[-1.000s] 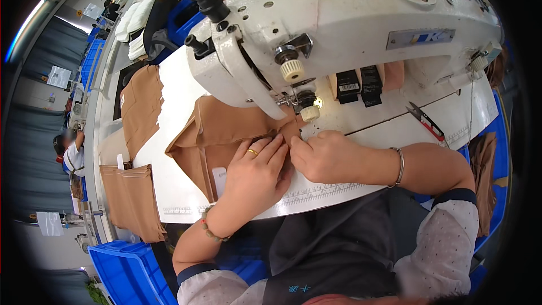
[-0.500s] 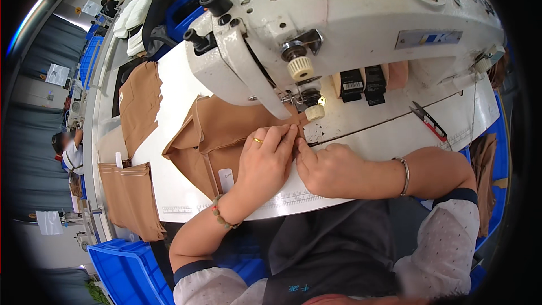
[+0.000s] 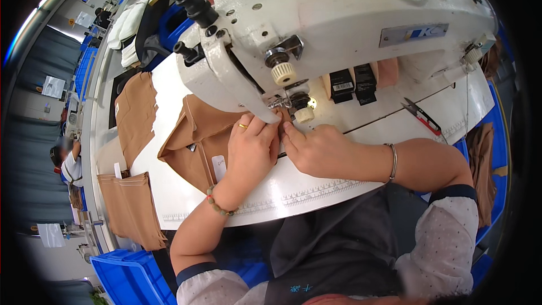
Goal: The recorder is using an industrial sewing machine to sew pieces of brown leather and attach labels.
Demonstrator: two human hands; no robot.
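A piece of brown fabric (image 3: 209, 149), folded and seamed, with a small white label (image 3: 219, 168), lies to the left of and under the sewing machine head (image 3: 226, 73). My left hand (image 3: 252, 148) presses its edge, fingers together beside the presser foot (image 3: 285, 103). Close to its right, my right hand (image 3: 317, 149) pinches the same edge between thumb and finger. Both sets of fingertips are just in front of the needle area, partly hidden by the machine's white guard (image 3: 261, 107).
Thread snips (image 3: 420, 116) lie right on the white table (image 3: 316, 189). Black labels (image 3: 353, 85) sit behind the needle. Brown cut pieces (image 3: 135, 113) and a brown stack (image 3: 132, 206) are at left. Blue bins (image 3: 132, 274) stand below the table. A person (image 3: 70, 164) is far left.
Both hands have moved slightly away from me, closer to the presser foot, taking the brown fabric's edge along. The whole view has shifted a little.
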